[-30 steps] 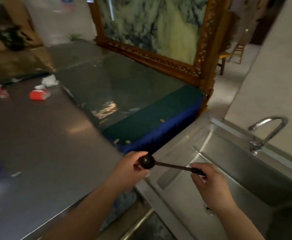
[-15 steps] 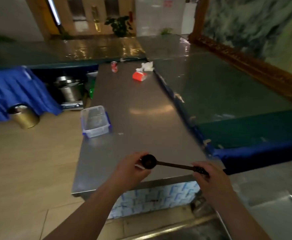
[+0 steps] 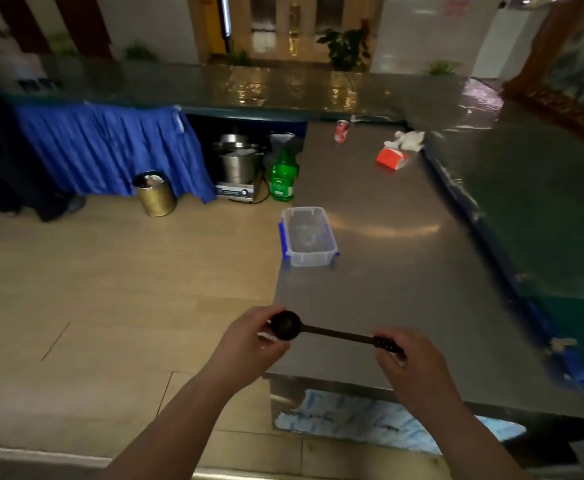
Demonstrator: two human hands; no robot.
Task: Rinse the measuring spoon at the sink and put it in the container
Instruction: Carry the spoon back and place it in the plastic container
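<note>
Beyond both hands, up the desk (image 3: 404,271), sits the container (image 3: 308,237). Left hand (image 3: 249,344) pinches the measuring spoon (image 3: 332,332) at its bowl and right hand (image 3: 418,368) at its handle, so the spoon lies crosswise; left is nearer.

Container (image 3: 308,236) on counter (image 3: 387,271) left edge, can (image 3: 341,130) + carton (image 3: 392,158) behind, bin (image 3: 154,193) on floor left.

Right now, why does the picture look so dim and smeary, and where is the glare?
Head view: dim indoor light; the edges smear with motion blur and bend from the wide lens. Glare streaks the steel table beside the clear container and the far counter. The measuring spoon stays fairly sharp.
</note>
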